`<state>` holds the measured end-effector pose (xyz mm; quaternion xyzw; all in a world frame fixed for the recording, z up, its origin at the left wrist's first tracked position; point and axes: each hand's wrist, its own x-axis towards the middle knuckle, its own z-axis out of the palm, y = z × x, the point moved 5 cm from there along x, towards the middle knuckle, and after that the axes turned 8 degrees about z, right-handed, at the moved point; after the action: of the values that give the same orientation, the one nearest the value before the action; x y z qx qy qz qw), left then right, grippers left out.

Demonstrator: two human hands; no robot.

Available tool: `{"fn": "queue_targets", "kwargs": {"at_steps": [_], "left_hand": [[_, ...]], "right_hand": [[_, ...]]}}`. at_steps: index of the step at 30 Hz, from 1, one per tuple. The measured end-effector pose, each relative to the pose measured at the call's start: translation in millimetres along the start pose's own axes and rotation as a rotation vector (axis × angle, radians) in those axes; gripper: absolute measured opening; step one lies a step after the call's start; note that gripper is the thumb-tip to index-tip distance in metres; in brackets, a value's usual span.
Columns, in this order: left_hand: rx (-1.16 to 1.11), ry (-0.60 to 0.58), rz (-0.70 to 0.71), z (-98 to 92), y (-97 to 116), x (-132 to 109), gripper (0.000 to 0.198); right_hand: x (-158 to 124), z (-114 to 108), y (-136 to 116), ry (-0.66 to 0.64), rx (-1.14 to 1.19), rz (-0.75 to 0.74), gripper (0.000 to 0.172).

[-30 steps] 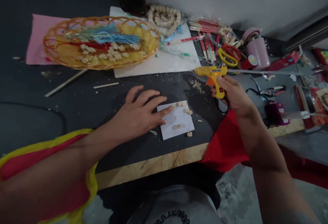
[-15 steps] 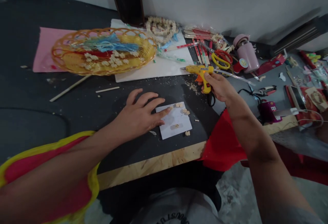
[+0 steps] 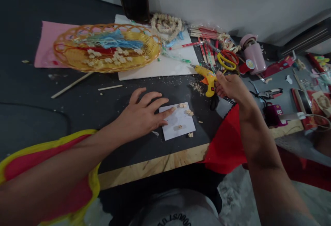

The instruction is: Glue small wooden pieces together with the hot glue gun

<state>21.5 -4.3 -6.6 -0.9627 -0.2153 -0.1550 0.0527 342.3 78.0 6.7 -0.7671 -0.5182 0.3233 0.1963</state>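
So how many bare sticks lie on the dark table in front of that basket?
2: a longer stick reaching the rim of the basket, and a shorter stick to its right. Others could be hidden.

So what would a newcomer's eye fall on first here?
Likely the yellow oval woven basket, back left, with blue thread tassels lying in it. Next, the bright yellow plastic glue gun at the right hand, right of centre. Then the small white paper square with knobbly cream pieces, near the middle, at the left hand.

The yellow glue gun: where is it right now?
In the head view, the yellow glue gun is right of centre, by the right hand, below-left of the yellow scissor handle.
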Motion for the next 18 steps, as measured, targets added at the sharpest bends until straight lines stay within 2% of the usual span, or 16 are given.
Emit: {"fn": "queue_targets", "kwargs": {"at_steps": [2, 3, 4, 5, 8, 12, 18], "left_hand": [[0.000, 0.010, 0.000, -0.2, 0.0, -0.2, 0.032], [0.000, 0.013, 0.000, -0.6, 0.2, 0.0, 0.032], [-0.003, 0.010, 0.001, -1.1, 0.3, 0.3, 0.031], [-0.008, 0.002, -0.001, -1.5, 0.3, 0.6, 0.029], [-0.026, -0.018, -0.008, -2.6, 0.2, 1.5, 0.022], [-0.026, -0.014, -0.023, -2.1, -0.9, 0.6, 0.024], [-0.017, -0.059, -0.004, 0.6, 0.1, -1.2, 0.026]], "right_hand": [[-18.4, -2.1, -16.8, 0.087, -0.099, -0.161, 0.049], [-31.2, -2.1, -27.2, 0.157, -0.098, -0.266, 0.041], [-44.5, 2.9, -36.6, 0.161, -0.086, -0.362, 0.029], [-57.5, 11.3, -45.0, 0.130, -0.082, -0.453, 0.019], [-89.3, 48.7, -61.4, -0.004, -0.248, -0.702, 0.020], [-99.3, 84.3, -63.4, -0.063, -0.392, -0.782, 0.020], [-96.9, 95.6, -64.0, -0.070, -0.365, -0.804, 0.012]]}}
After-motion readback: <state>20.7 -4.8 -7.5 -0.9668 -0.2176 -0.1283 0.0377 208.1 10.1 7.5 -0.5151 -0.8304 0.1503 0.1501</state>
